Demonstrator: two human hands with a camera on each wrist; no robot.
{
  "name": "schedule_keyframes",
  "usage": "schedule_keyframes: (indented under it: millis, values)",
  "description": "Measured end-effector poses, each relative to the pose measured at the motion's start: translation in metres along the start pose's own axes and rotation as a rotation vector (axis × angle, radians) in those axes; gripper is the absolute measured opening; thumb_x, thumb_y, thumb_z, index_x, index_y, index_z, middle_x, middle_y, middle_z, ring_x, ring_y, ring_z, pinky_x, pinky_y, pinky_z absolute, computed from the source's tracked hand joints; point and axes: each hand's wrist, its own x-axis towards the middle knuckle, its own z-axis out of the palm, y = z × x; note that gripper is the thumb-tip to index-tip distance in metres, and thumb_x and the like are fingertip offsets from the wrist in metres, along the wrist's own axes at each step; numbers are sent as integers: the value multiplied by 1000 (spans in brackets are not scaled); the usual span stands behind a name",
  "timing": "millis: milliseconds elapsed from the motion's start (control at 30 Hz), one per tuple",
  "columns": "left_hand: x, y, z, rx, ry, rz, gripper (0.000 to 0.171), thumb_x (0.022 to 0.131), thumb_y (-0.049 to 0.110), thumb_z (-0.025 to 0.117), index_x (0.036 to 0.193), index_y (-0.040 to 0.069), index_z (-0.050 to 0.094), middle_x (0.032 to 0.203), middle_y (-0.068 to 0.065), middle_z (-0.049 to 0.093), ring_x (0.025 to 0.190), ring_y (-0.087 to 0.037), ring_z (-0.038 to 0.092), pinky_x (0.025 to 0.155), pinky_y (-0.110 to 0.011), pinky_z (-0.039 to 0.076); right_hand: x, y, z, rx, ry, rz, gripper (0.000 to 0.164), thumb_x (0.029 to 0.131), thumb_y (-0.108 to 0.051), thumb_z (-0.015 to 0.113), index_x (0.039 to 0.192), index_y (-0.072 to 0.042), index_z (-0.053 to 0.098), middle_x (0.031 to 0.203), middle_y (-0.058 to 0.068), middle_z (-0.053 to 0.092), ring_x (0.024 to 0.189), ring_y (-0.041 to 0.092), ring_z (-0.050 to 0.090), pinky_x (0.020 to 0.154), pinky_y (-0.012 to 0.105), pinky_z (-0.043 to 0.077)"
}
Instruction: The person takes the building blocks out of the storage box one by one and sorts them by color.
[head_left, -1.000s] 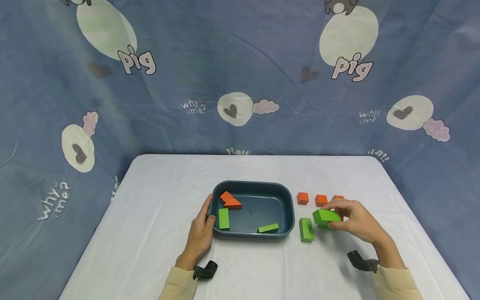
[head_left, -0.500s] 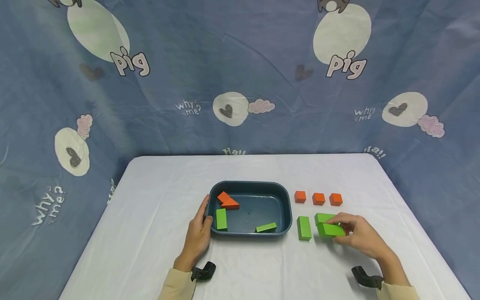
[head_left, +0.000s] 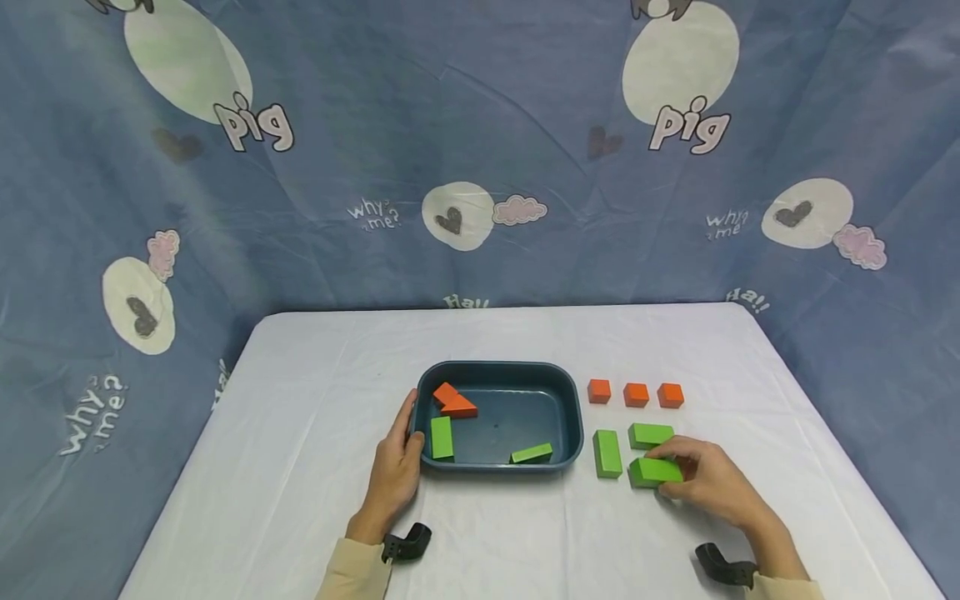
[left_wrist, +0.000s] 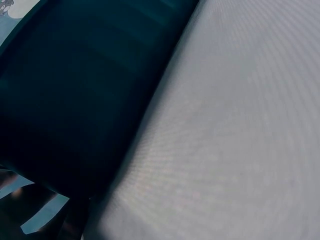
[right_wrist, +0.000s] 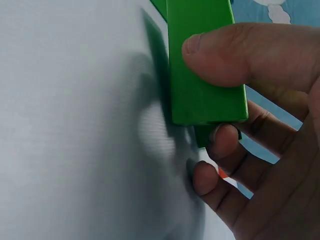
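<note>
A green block (head_left: 654, 472) is pinched between the thumb and fingers of my right hand (head_left: 712, 479), close over the white cloth. In the right wrist view the thumb presses along the face of this green block (right_wrist: 206, 102). Just behind it lies a second green block (head_left: 651, 435), and a third green block (head_left: 607, 454) stretches lengthwise to the left. My left hand (head_left: 393, 471) rests along the left side of a dark blue-green tray (head_left: 495, 468), its fingers straight against the outer wall and its thumb at the rim. The tray's side (left_wrist: 90, 90) fills much of the left wrist view.
Inside the tray are an orange triangular block (head_left: 459, 407), a smaller orange piece (head_left: 444, 392), an upright-lying green block (head_left: 442, 437) and a green wedge-like piece (head_left: 531, 454). Three orange cubes (head_left: 636, 395) form a row right of the tray. A blue printed curtain (head_left: 337, 267) hangs behind the table.
My right hand has carried the green block toward me and down, from over the second green block to in front of it. The left hand keeps its place at the tray.
</note>
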Motion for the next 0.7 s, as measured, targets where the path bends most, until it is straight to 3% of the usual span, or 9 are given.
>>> schedule_keyframes:
  millis: [267, 700]
  values:
    - [0, 1, 0, 1, -3, 5, 68, 100, -2, 44, 163, 16, 26, 163, -8, 34, 147, -22, 32, 116, -20, 21, -4, -2, 5, -22, 9, 12, 42, 68, -4, 90, 104, -22, 78, 107, -4, 68, 90, 13, 56, 76, 26, 48]
    - [1, 2, 0, 10, 6, 30, 67, 99, -2, 45, 163, 11, 27, 162, -9, 35, 147, -23, 33, 114, -15, 20, -5, -2, 7, -67, 40, -24, 44, 67, -1, 90, 104, -21, 77, 104, -9, 68, 88, 9, 57, 78, 26, 49]
